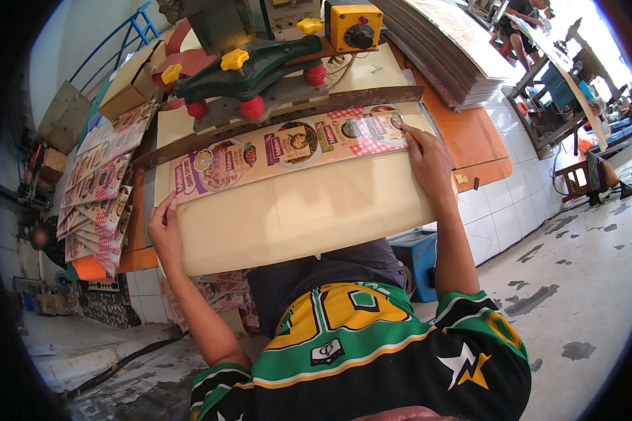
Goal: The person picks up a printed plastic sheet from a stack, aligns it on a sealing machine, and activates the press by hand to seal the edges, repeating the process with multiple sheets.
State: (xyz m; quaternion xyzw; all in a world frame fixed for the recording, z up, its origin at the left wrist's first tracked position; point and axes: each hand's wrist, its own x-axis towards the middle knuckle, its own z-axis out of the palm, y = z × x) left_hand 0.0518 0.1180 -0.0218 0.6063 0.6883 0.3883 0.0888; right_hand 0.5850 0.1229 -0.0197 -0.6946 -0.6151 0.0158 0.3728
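Note:
A long printed strip [288, 147] with pictures of food and a pink checked pattern lies across a cream sheet [295, 217] on the work surface. At its left end, my left hand [166, 235] pinches the strip's near corner between thumb and fingers. My right hand [428, 165] grips the other end, fingertips on the strip's right edge. Along the strip's far edge runs a dark metal bar [274, 112]. Above that bar sits the dark green frame [249, 70] of a machine, with red feet and yellow knobs.
Overlapping printed sheets [102, 189] are piled at the left, near a cardboard box [130, 81]. A tall stack of flat boards [442, 49] stands at the far right. A yellow control box [354, 27] sits on the machine. Below the orange tabletop [474, 144] is a blue bin [418, 263].

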